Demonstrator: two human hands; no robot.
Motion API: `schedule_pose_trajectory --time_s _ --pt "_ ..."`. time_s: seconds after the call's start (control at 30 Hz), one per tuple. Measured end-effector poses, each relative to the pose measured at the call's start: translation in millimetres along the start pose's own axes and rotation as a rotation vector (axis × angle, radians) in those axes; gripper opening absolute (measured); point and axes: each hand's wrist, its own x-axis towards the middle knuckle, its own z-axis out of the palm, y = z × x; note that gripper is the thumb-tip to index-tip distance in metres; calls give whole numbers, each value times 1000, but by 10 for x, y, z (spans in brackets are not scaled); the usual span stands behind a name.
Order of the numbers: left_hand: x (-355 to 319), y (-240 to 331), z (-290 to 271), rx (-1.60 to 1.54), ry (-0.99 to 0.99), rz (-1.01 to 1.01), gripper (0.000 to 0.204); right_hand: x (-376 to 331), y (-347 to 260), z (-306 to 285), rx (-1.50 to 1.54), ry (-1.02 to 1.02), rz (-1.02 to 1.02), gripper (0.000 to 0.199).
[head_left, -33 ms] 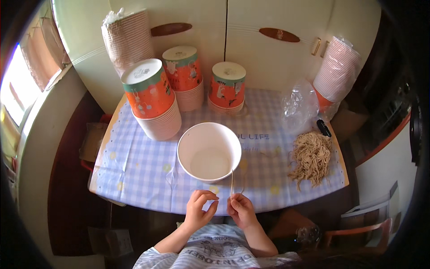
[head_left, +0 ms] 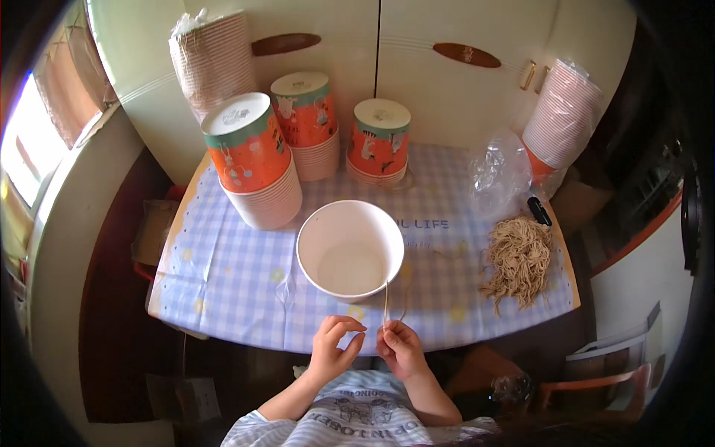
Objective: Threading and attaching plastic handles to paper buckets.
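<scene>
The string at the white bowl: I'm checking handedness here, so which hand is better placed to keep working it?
Right, probably. The right hand already pinches the string running up to the white bowl; the left hand is beside it, fingers curled, apparently empty.

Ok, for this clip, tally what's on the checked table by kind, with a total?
Stacks of orange printed paper buckets: 3
Open white bucket: 1
Pile of tan strings: 1
Crumpled clear plastic bag: 1
Small black object: 1
Total: 7
The right hand pinches one string; the left hand is beside it.
</scene>
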Motion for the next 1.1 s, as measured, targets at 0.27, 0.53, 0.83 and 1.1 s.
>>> schedule_pose_trajectory --time_s 0.27,0.53,0.83,1.1 --pt "-156 -180 246 -625 -152 -383 13 -80 91 -23 103 -9 48 11" --pt "-151 -168 305 -912 -184 -512 10 -125 99 -65 78 1 56 12" --pt "5 -165 307 -982 -219 -587 6 -120 71 -104 66 -58 84 11" --pt "67 -175 317 -998 -184 -564 7 -124 43 -135 15 -100 65 9"
